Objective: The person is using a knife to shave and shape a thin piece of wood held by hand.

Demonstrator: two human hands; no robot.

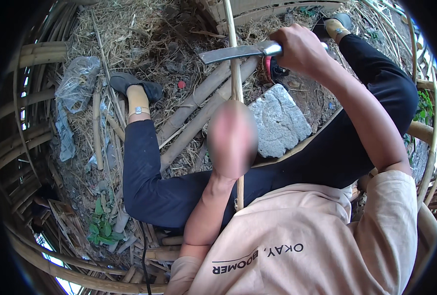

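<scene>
At the left hand (232,142), wooden stick (235,81): slim, pale, nearly straight, extending beyond the fingers both ways; likely light, stiff, somewhat rough; best gripped nearer the body, clear of the knife (233,53).
Left fingers: blurred; cannot tell how closed.
Right hand (301,49): fingers wrapped around the grip end of the knife.
Knife: broad, grey, reaching leftward from the right fingers across the stick; probably weighty, rigid, sharp-edged.
</scene>
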